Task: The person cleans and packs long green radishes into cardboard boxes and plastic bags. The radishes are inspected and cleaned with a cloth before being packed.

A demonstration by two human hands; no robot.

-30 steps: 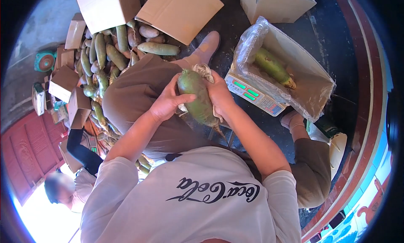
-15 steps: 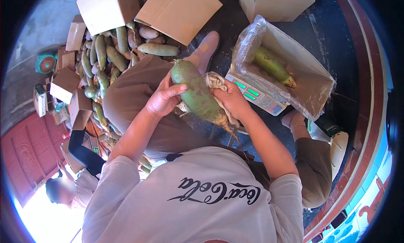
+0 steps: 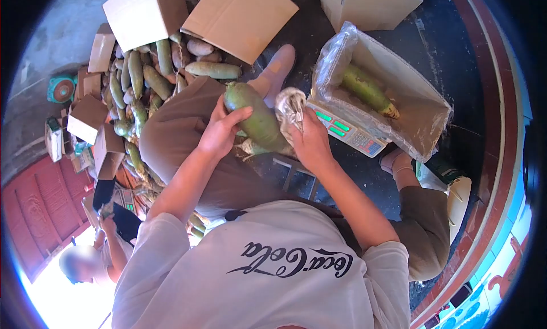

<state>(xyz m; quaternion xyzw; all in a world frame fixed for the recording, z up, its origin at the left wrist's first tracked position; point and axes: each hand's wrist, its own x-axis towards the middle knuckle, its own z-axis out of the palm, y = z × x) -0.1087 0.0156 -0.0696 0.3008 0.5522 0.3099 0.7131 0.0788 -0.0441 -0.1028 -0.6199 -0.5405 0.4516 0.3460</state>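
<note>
My left hand point(image 3: 219, 128) is wrapped round the upper part of a large green radish point(image 3: 256, 117), its thumb lying across the skin. A crumpled, dirty pale cloth point(image 3: 289, 106) is gripped in my right hand point(image 3: 311, 139), close against the radish's right side. The radish's lower tip is hidden behind the cloth and hand. To the right, an open, plastic-lined carton point(image 3: 393, 61) holds another green radish point(image 3: 367, 89) and stands on a digital scale point(image 3: 347, 130) with lit green displays.
A heap of radishes point(image 3: 142, 81) lies at the upper left among cardboard boxes point(image 3: 88, 117). More cartons point(image 3: 239, 18) stand at the top. A co-worker point(image 3: 108, 255) is at the lower left. A metal stool frame point(image 3: 296, 172) shows below my right hand.
The radish has turned, and its root tip no longer shows. My right hand and the cloth have shifted upward along its side. The co-worker's arms have moved.
</note>
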